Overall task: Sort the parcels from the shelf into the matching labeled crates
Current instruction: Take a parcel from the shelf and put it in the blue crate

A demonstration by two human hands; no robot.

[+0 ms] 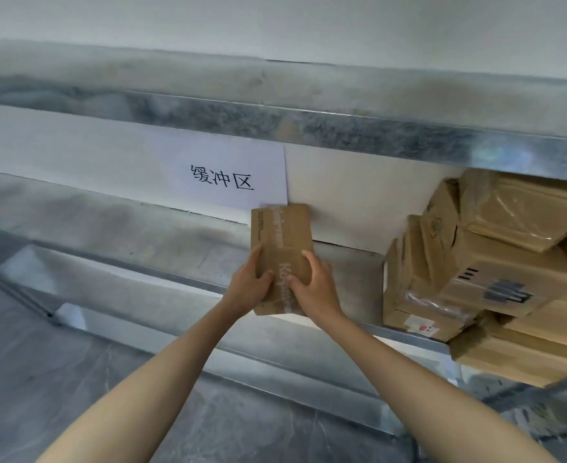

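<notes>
A small brown cardboard parcel [284,235] with printed tape along it is held over the metal shelf [161,225], its far end near the wall. My left hand [247,287] grips its near left edge, thumb over the top. My right hand [314,284] grips its near right side, fingers curled on the top face. A stack of several taped cardboard parcels [496,272] sits on the same shelf to the right.
A white paper sign [223,180] with black characters hangs on the wall behind the parcel. An upper metal shelf [309,125] runs across overhead. Grey tiled floor [75,379] lies below the shelf's front edge.
</notes>
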